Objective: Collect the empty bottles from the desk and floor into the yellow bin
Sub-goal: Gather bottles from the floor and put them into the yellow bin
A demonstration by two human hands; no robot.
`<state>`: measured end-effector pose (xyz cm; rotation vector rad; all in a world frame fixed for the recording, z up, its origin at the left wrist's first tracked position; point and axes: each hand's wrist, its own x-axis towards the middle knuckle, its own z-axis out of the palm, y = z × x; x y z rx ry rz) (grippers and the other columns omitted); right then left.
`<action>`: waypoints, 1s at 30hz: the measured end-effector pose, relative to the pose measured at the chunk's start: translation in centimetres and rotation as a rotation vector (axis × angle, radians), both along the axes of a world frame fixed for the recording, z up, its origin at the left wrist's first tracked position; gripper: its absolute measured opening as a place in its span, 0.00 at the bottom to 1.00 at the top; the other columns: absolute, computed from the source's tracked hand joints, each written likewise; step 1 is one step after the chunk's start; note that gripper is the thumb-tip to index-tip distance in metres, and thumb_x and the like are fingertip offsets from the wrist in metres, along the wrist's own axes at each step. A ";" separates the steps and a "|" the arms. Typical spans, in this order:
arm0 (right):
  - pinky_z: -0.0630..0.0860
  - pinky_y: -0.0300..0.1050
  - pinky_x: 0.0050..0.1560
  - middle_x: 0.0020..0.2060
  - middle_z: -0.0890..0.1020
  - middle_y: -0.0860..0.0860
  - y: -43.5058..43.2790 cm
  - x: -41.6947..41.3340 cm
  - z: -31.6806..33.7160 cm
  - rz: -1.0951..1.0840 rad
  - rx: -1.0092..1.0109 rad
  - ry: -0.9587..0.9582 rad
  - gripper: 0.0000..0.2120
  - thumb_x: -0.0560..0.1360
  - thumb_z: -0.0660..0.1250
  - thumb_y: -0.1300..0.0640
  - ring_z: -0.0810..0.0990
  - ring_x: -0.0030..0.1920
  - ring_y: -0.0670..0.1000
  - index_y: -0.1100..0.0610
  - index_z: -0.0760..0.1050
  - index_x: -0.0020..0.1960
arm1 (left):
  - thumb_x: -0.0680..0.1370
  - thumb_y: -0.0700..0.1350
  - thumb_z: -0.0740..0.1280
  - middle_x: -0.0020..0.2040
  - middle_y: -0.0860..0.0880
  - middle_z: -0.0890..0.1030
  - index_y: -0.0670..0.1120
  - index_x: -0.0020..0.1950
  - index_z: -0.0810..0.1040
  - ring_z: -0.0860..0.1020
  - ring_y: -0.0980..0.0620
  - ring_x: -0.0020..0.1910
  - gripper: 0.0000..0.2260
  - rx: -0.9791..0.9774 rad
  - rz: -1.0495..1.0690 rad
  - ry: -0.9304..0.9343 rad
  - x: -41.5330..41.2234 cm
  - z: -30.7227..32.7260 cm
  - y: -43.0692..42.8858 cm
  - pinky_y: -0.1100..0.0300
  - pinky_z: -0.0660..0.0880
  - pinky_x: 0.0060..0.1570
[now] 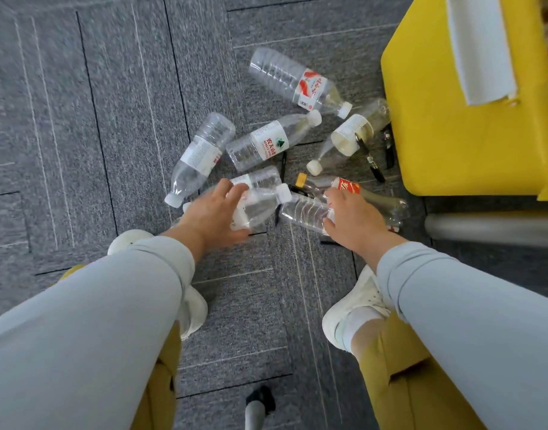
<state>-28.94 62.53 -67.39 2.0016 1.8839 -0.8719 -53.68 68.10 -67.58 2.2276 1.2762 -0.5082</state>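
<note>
Seven clear plastic bottles can be counted lying on the grey carpeted floor (111,119), though one more white cap showing just behind the left hand's wrist may belong to another. Six of them carry white caps and one a yellow cap. Beyond the fingers of the left hand (215,212) lie a bottle with a white text label (198,156) and a bottle with a green triangle logo (271,142), whose red characters are too blurred to be read with certainty. Farthest from both hands lies a bottle with a red-and-white label (297,79); its writing cannot be read. Beyond the fingers of the right hand (355,218) a bottle with a cream label (348,138) is seen, and a yellow-capped bottle with a red label (350,187) lies touching those fingertips. At least two dark pens (370,159) are scattered among the bottles. The left fingers are curled partly around a white-capped bottle (260,203), which is gripped at its middle. The right fingers are spread wide and laid over a ribbed clear bottle (303,211), not closed on it. The yellow bin (452,135) stands to the right of the right fingers, near the cream-labelled bottle, with a white sheet (480,48) hanging over its rim.
</note>
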 end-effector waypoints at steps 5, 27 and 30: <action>0.73 0.53 0.55 0.64 0.69 0.57 -1.1 -0.2 -1.9 0.126 -0.148 -0.140 0.35 0.72 0.69 0.47 0.69 0.62 0.59 0.55 0.57 0.72 | 0.72 0.55 0.69 0.64 0.43 0.67 0.45 0.72 0.57 0.75 0.44 0.51 0.35 0.071 0.229 -0.109 0.9 -0.1 1.2 0.55 0.77 0.45; 0.72 0.54 0.58 0.68 0.65 0.58 1.4 1.0 12.2 -0.092 0.160 0.006 0.41 0.75 0.61 0.46 0.68 0.64 0.60 0.56 0.40 0.77 | 0.72 0.58 0.68 0.67 0.46 0.66 0.50 0.73 0.57 0.76 0.44 0.55 0.35 0.230 0.492 -0.313 4.2 14.0 5.2 0.50 0.78 0.46; 0.70 0.53 0.59 0.68 0.66 0.60 1.6 1.7 18.2 -0.090 0.271 -0.043 0.41 0.76 0.62 0.45 0.69 0.63 0.61 0.58 0.41 0.77 | 0.73 0.57 0.68 0.67 0.45 0.66 0.49 0.73 0.57 0.75 0.42 0.55 0.34 0.271 0.465 -0.353 5.6 19.4 6.4 0.49 0.77 0.46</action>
